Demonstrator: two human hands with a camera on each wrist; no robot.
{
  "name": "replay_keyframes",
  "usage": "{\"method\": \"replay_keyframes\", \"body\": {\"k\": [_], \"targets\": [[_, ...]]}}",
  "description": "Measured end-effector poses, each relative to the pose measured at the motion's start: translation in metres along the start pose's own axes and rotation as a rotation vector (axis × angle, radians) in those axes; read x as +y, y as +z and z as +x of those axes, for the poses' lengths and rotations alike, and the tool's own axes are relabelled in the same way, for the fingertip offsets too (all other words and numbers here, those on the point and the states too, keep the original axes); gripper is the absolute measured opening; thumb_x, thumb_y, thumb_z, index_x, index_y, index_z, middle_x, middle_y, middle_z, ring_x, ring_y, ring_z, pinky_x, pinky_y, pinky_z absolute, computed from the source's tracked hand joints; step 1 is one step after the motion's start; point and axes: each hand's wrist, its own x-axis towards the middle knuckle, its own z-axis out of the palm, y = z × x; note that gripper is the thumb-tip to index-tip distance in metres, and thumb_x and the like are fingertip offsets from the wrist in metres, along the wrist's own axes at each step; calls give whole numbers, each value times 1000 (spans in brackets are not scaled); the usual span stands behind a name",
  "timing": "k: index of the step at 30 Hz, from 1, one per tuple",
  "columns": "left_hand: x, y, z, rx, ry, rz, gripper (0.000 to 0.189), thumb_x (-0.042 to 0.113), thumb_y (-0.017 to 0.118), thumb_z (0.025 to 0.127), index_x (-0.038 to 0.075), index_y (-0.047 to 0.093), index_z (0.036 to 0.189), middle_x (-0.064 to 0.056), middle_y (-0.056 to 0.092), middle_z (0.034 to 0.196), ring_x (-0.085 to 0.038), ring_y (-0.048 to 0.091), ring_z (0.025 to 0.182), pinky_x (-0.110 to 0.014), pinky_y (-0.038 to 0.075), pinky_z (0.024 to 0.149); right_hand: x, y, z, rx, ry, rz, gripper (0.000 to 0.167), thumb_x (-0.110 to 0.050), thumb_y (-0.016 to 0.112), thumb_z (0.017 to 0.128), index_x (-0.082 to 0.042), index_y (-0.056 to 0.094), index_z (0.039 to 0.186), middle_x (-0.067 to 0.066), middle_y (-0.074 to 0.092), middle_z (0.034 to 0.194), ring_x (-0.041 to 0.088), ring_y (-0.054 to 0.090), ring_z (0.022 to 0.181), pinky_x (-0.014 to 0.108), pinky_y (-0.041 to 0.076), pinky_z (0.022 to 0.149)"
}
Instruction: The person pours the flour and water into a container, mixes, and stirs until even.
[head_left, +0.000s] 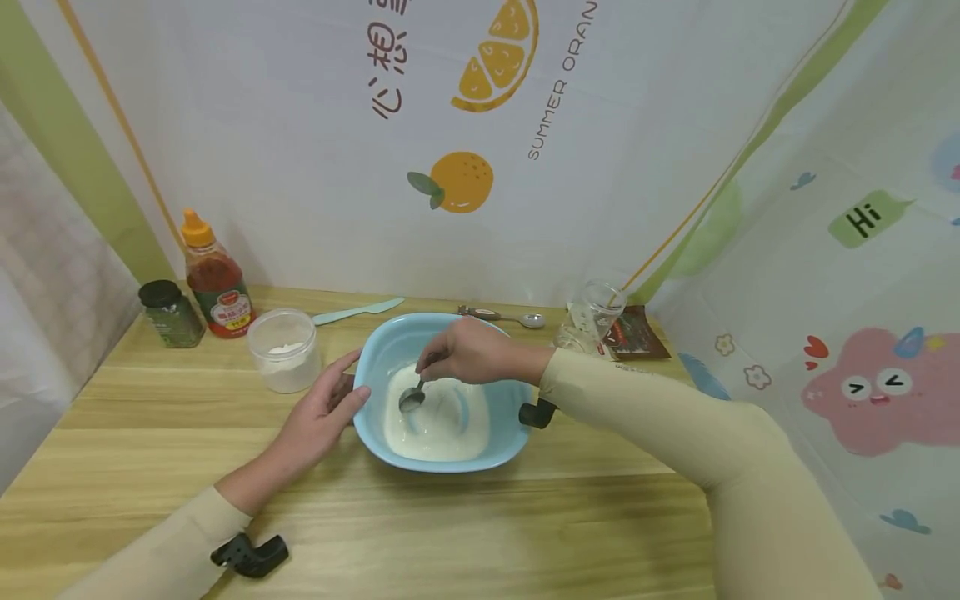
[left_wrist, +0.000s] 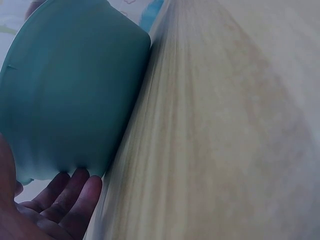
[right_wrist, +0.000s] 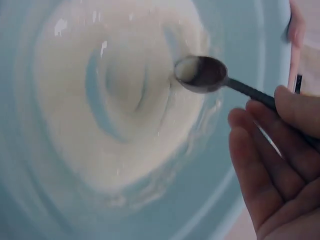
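Observation:
In the head view a light blue plastic basin (head_left: 442,464) stands on the wooden table, with a thick white liquid (head_left: 450,446) over its bottom. My left hand (head_left: 318,412) holds the basin's left side, thumb at the rim and fingers against the outer wall; the left wrist view shows those fingertips (left_wrist: 89,192) low on the wall. Over the basin, my right hand (head_left: 472,350) pinches the thin dark handle of a small metal spoon (head_left: 411,400). In the right wrist view the bowl of the spoon (right_wrist: 205,75) has some white liquid in it, close over the streaked surface.
Left of the basin stand a tub of white powder (head_left: 283,354), a red sauce bottle (head_left: 219,283) and a dark-lidded jar (head_left: 171,315). Behind lie a pale blue plastic knife (head_left: 360,311) and another spoon (head_left: 498,317). A clear container (head_left: 596,308) and brown packet (head_left: 637,333) are at right.

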Motion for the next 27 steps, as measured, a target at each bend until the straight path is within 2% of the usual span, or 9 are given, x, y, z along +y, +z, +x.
{"method": "replay_keyframes", "body": {"k": [3, 7, 11, 15, 18, 22, 25, 27], "targets": [[0, 0, 0, 2, -2, 3, 63, 20, 54, 120, 12, 27, 176, -28, 68, 136, -39, 74, 116, -31, 67, 87, 8, -4, 3, 56, 38, -96, 13, -23, 81, 105, -16, 89, 113, -8, 84, 101, 0, 73, 88, 22, 59, 78], [0, 0, 1, 5, -5, 8, 63, 21, 54, 120, 12, 27, 176, -28, 68, 136, -39, 74, 116, -31, 67, 88, 20, -10, -1, 84, 55, -158, 12, -21, 81, 105, -13, 88, 111, -5, 84, 102, 4, 74, 89, 23, 60, 80], [0, -1, 0, 5, -9, 6, 64, 21, 54, 120, 13, 27, 177, -29, 67, 137, -41, 74, 117, -31, 67, 88, 28, -16, -13, 63, 74, -162, 13, -16, 79, 105, -8, 88, 111, 0, 84, 102, 6, 74, 85, 24, 62, 77], [3, -1, 1, 2, -22, 9, 64, 22, 55, 120, 13, 26, 177, -29, 66, 139, -42, 73, 120, -30, 67, 88, 27, -21, -29, -1, 93, -174, 12, -15, 79, 104, -8, 88, 108, -3, 83, 96, 5, 71, 80, 25, 61, 73], [3, -1, 1, 1, -29, 13, 64, 23, 54, 120, 13, 26, 177, -29, 66, 140, -43, 72, 121, -29, 67, 89, 19, -22, -36, -86, 69, -140, 10, -17, 79, 104, -13, 88, 103, -10, 80, 90, 2, 69, 77, 25, 60, 73], [3, -1, 1, 8, -30, 13, 64, 23, 55, 120, 13, 27, 177, -29, 66, 139, -43, 73, 120, -29, 67, 88, 7, -14, -35, -199, -7, -11, 9, -18, 79, 105, -14, 86, 102, -13, 78, 84, 2, 71, 80, 24, 59, 76], [2, 0, 0, 10, -27, 5, 64, 22, 55, 120, 13, 27, 177, -30, 66, 139, -44, 73, 120, -30, 67, 88, 2, -4, -26, -214, -44, 76, 9, -17, 79, 105, -12, 86, 104, -12, 79, 85, 9, 76, 85, 23, 59, 77], [2, 1, 0, 8, -26, 3, 64, 22, 55, 120, 13, 27, 177, -30, 66, 140, -44, 73, 120, -30, 67, 88, 1, 0, -20, -184, -37, 118, 9, -17, 78, 106, -12, 86, 106, -12, 80, 86, 17, 79, 89, 23, 59, 76]]}}
